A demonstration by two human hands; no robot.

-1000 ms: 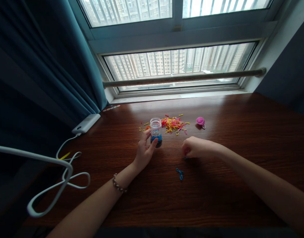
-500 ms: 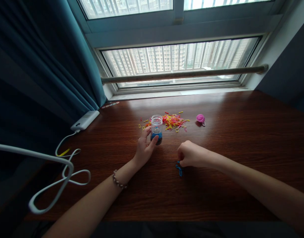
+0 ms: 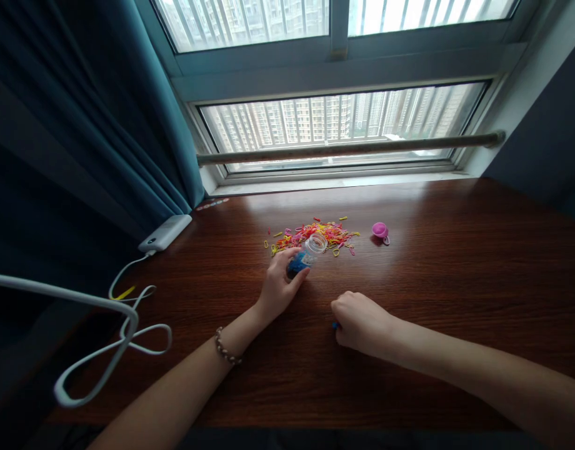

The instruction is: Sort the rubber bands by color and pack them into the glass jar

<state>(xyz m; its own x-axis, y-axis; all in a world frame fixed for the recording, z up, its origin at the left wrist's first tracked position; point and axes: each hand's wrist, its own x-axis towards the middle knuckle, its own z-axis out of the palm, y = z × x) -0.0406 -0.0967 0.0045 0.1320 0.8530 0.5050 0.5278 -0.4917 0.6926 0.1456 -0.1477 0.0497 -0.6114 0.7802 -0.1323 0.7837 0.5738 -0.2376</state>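
Note:
My left hand (image 3: pixel 279 287) grips a small clear jar (image 3: pixel 307 253) with blue bands at its bottom, tilted with its open mouth toward the right. A pile of small red, yellow and orange rubber bands (image 3: pixel 318 235) lies just behind the jar on the wooden table (image 3: pixel 456 262). My right hand (image 3: pixel 360 324) is closed, knuckles up, pressed on the table over a small blue band (image 3: pixel 335 325), of which only a speck shows at the fingertips. A pink lid (image 3: pixel 379 230) rests to the right of the pile.
A white power bank (image 3: pixel 165 232) lies at the table's left rear beside the teal curtain (image 3: pixel 104 125), its white cable (image 3: pixel 128 325) looping off the left edge. The window sill and a metal rail (image 3: pixel 348 149) run along the back.
My left hand has tipped the jar from upright to leaning right. My right hand slid toward me and now covers the blue bands that lay on the table.

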